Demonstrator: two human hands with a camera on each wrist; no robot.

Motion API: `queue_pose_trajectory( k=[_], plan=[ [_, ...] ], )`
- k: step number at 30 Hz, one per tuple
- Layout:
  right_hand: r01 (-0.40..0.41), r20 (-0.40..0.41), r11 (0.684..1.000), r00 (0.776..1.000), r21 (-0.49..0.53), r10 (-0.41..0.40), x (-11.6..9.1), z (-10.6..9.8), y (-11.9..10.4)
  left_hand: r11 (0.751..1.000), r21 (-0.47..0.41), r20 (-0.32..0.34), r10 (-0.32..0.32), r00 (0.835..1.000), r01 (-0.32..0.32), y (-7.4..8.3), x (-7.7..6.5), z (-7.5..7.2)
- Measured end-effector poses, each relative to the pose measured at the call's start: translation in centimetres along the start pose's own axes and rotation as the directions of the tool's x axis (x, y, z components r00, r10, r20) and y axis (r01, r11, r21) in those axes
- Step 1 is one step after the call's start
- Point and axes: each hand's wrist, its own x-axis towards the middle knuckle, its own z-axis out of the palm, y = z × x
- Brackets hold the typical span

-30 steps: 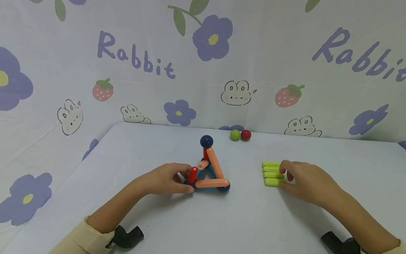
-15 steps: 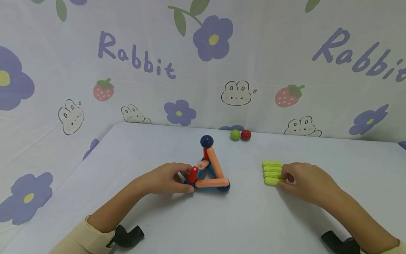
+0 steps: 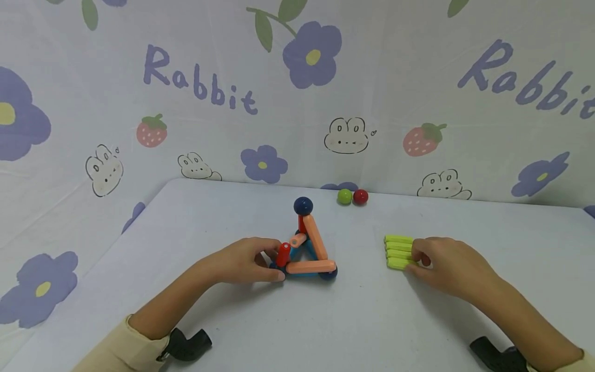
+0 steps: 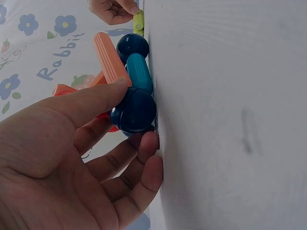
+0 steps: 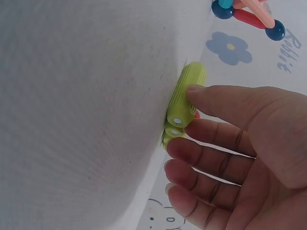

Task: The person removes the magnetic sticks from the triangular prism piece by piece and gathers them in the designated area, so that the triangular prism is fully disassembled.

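A magnetic-stick frame stands mid-table, built of dark blue balls and blue, red and orange sticks. My left hand pinches its left corner; in the left wrist view the thumb and fingers hold a dark blue ball there. A short red stick rises from that corner, and an orange stick runs to the right corner. Further right, several yellow-green magnetic sticks lie side by side. My right hand is at their right ends, its thumb and index finger pinching the nearest green stick. The index fingertip is partly hidden.
A green ball and a red ball sit together at the table's back edge. Behind them hangs a printed rabbit-and-flower cloth. Black wrist mounts are beneath both forearms, close to the white tabletop.
My right index finger has drawn back from the top of the green sticks to their right ends. The nearest stick has shifted and tilted slightly. The left hand and the frame stay put.
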Motion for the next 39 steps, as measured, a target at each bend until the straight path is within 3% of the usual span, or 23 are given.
queue_pose_trajectory(
  k=[10,18,27,33,39],
  plan=[
    [-0.001,0.015,1.000,1.000,0.005,0.001,0.0,-0.1,0.1,1.000,-0.014,0.002,-0.004,1.000,0.004,0.1,-0.1,-0.1],
    [0.021,-0.027,1.000,0.999,-0.001,-0.021,0.4,-0.9,-1.0,1.000,-0.017,0.003,0.002,1.000,-0.002,0.0,0.0,0.0],
    [0.164,-0.034,0.986,0.986,0.018,-0.163,2.8,-2.1,-6.3,1.000,-0.019,-0.001,-0.002,1.000,0.002,-0.1,0.0,0.0],
    [0.302,-0.004,0.952,0.953,0.052,-0.302,4.3,-1.7,-10.6,1.000,-0.014,-0.003,0.004,1.000,-0.004,-0.3,0.1,0.0],
    [0.385,0.047,0.919,0.920,0.087,-0.389,5.3,-0.2,-14.0,0.999,-0.013,-0.003,0.032,0.999,-0.032,-0.4,0.1,0.0]
  ],
)
